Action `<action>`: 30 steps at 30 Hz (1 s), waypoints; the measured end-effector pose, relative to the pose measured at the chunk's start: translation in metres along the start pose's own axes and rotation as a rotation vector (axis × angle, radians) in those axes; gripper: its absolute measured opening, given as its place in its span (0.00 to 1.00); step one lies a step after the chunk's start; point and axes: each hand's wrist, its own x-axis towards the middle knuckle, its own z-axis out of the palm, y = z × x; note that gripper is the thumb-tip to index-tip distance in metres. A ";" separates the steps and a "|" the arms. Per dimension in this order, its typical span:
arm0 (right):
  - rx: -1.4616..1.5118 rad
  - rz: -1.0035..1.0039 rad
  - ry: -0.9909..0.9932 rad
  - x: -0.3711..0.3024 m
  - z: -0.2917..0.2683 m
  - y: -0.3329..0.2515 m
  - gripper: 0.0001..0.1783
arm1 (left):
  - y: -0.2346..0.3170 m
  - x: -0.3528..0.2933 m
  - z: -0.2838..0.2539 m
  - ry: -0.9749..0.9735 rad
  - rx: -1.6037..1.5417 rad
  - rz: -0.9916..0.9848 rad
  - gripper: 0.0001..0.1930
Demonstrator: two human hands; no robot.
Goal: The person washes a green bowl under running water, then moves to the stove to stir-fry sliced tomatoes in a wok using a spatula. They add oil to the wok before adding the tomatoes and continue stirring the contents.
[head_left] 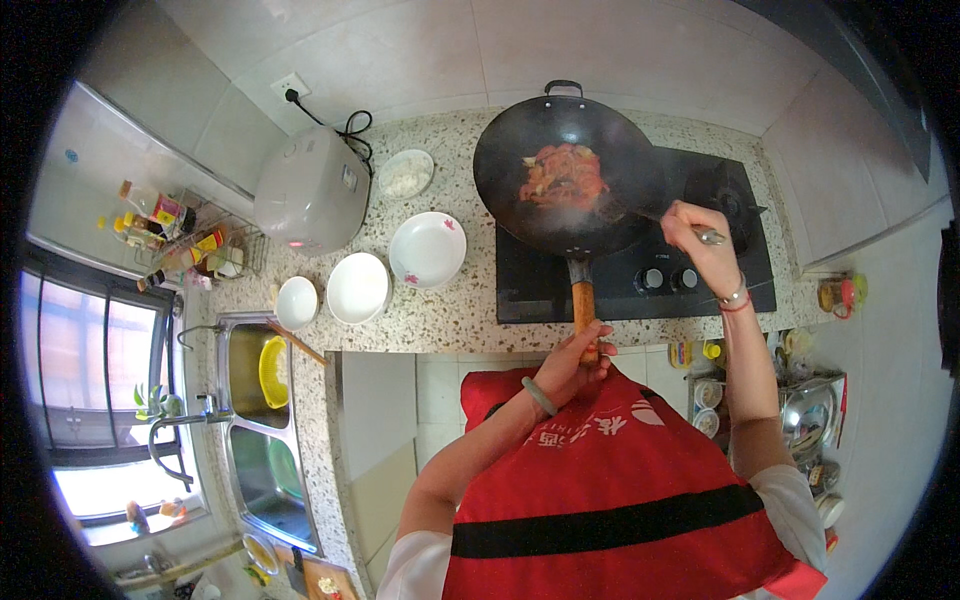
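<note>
Both hands gripping: left hand (570, 368) round wooden handle (583, 305) of black wok (560, 122), right hand (698, 240) round utensil (711, 237).

Wok (508, 145): dk metal, matt-ish; its handle (584, 302) wood, smooth, slight sheen. Utensil end (710, 237) R of wok: shiny metal. Under wok: cooktop (540, 290), glossy blk, glass-look; knobs (653, 279) metallic, shiny. Counter (455, 318) L of wok: speckled stone-look, smooth. Bowls (358, 288) L of wok: wht, glossy, ceramic-look. Rice cooker (310, 190), farther L of wok: grey plastic, semi-gloss. Sink (237, 480), far lower L of wok: metal, reflective; basket (270, 371) there yel. plastic. Apron (600, 475) below wok: red cloth, matt.
</note>
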 end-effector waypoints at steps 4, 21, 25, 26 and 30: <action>-0.084 -0.150 0.002 0.034 0.018 0.041 0.16 | -0.002 0.003 -0.002 -0.017 -0.002 -0.005 0.22; 0.204 -0.120 0.170 0.021 0.057 0.051 0.16 | -0.002 0.004 -0.006 0.008 -0.005 0.007 0.23; 0.336 -0.126 0.183 0.018 0.049 0.038 0.19 | -0.004 0.006 -0.007 0.006 -0.039 -0.001 0.22; 0.362 -0.119 0.180 0.015 0.050 0.040 0.19 | -0.005 0.006 -0.007 0.009 -0.042 -0.003 0.22; 0.155 -0.136 0.149 0.003 0.068 0.062 0.18 | -0.001 -0.001 0.003 0.042 -0.014 -0.022 0.23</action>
